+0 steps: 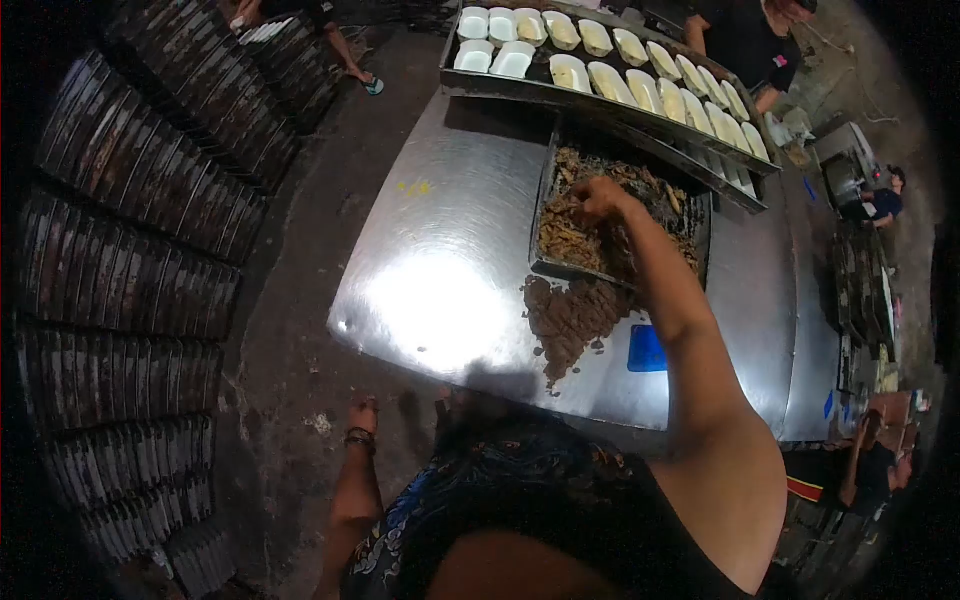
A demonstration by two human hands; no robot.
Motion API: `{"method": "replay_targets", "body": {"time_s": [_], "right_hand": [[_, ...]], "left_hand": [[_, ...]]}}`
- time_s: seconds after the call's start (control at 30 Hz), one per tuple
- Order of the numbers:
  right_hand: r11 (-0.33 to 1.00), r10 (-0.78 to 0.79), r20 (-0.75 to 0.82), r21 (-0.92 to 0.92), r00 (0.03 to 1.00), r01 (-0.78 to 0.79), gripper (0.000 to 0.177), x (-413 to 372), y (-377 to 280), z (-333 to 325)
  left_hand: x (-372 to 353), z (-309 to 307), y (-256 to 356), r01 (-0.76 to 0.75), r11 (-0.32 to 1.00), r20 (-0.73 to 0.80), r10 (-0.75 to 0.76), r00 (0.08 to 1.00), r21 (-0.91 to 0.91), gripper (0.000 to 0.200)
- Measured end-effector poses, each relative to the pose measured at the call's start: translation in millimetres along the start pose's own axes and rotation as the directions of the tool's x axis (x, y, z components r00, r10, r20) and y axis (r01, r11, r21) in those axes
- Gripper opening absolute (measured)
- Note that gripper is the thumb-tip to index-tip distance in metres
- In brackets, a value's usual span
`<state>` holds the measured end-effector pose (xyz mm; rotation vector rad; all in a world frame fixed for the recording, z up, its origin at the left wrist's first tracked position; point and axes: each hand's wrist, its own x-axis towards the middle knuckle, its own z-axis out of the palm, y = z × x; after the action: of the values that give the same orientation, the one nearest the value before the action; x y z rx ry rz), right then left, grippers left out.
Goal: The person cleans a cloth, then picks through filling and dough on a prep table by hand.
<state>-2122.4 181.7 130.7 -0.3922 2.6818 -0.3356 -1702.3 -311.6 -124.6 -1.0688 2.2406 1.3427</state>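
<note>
Right hand (600, 197) sits knuckles-up in the tray (546, 215), fingers curled into the shredded brown food (580, 240). Whether they have closed on a pinch is hidden. Left hand (362, 412) hangs by the hip, well apart from the table (450, 230), with nothing seen in it; it is too small to tell how far it is curled. 1 brown pile (573, 315) lies on the steel just in front of the tray, and a blue patch (647, 348) lies beside it. 2 rows of white containers (600, 70) stand beyond the tray.

Judgement: the step looks like taking up a portion of shreds. Gather with the fingertips, lift straight up, and keep the wrist over the tray so strays fall back in. The free hand could steady the near rim.
</note>
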Motion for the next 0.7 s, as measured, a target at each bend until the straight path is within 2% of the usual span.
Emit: {"method": "replay_targets", "body": {"time_s": [0.07, 0.1, 0.17, 0.2, 0.23, 0.3, 0.33, 0.37, 0.43, 0.47, 0.53, 0.6, 0.63, 0.67, 0.7], "right_hand": [[0.997, -0.043, 0.048, 0.069, 0.998, 0.04, 0.027, -8.7, 4.3, -19.2], [0.981, -0.129, -0.053, 0.139, 0.99, 0.135, 0.021, -19.5, 6.4, -27.9], [0.964, -0.045, -0.051, 0.259, 0.998, 0.057, 0.019, -39.8, 0.3, -52.8], [0.947, -0.005, -0.048, 0.32, 0.999, 0.02, 0.019, -47.1, 2.2, -58.4], [0.868, -0.016, -0.121, 0.491, 0.993, 0.073, 0.019, -49.8, 12.3, -51.4], [0.904, -0.094, -0.092, 0.408, 0.991, 0.124, 0.021, -26.5, 50.0, -16.3], [0.918, -0.133, -0.074, 0.366, 0.988, 0.151, 0.022, -19.6, 64.9, -6.8], [0.983, -0.16, -0.067, 0.085, 0.985, 0.165, 0.026, -33.9, 56.1, -8.8], [0.982, -0.142, -0.112, 0.108, 0.983, 0.155, 0.027, -25.4, 67.5, -3.8], [0.981, -0.124, -0.127, 0.133, 0.984, 0.14, 0.027, -27.4, 70.2, 3.2], [0.895, -0.195, -0.078, 0.394, 0.978, 0.21, 0.027, -40.4, 73.9, 1.2], [0.752, -0.301, -0.033, 0.606, 0.953, 0.259, 0.026, -49.2, 67.8, -13.2], [0.826, -0.272, 0.077, 0.53, 0.959, 0.192, 0.024, -46.2, 69.8, -11.2], [0.885, -0.276, 0.052, 0.405, 0.96, 0.232, 0.023, -43.0, 73.1, -8.2], [0.925, -0.279, 0.021, 0.276, 0.96, 0.262, 0.022, -40.6, 78.5, -5.1]], "left_hand": [[-21.2, 9.0, 8.1, 0.013, 0.997, 0.053, -0.017, 0.998, 0.074, 0.04], [-35.5, 14.4, 11.3, 0.019, 0.992, 0.087, -0.03, 0.996, 0.123, 0.04], [-66.0, 25.0, 15.6, 0.033, 0.975, 0.128, -0.062, 0.99, 0.22, 0.04], [-71.6, 36.9, -1.6, 0.018, 0.963, 0.121, -0.053, 0.991, 0.269, 0.038], [-75.5, 51.2, -30.9, -0.001, 0.935, 0.088, -0.033, 0.996, 0.354, 0.036], [-82.7, 83.3, -76.6, 0.01, 0.867, 0.005, -0.014, 1.0, 0.498, 0.034], [-90.5, 85.5, -92.5, 0.065, 0.964, 0.12, -0.099, 0.988, 0.259, 0.033], [-99.3, 87.3, -106.1, 0.181, 0.983, 0.233, -0.181, 0.956, 0.024, 0.031], [-120.1, 111.6, -104.1, 0.245, 0.957, 0.064, -0.238, 0.969, -0.155, 0.029], [-142.7, 153.1, -99.2, 0.218, 0.973, -0.236, -0.231, 0.944, -0.082, 0.029], [-168.1, 170.5, -89.6, 0.173, 0.976, -0.357, -0.209, 0.91, -0.131, 0.03], [-178.5, 172.6, -88.9, 0.164, 0.889, -0.035, -0.198, 0.979, -0.428, 0.032], [-184.4, 172.7, -91.4, 0.186, 0.802, 0.111, -0.149, 0.983, -0.567, 0.033], [-190.5, 169.0, -91.7, 0.219, 0.698, 0.239, -0.069, 0.968, -0.682, 0.035], [-195.9, 168.6, -91.0, 0.222, 0.708, 0.254, -0.062, 0.965, -0.671, 0.035]]}}
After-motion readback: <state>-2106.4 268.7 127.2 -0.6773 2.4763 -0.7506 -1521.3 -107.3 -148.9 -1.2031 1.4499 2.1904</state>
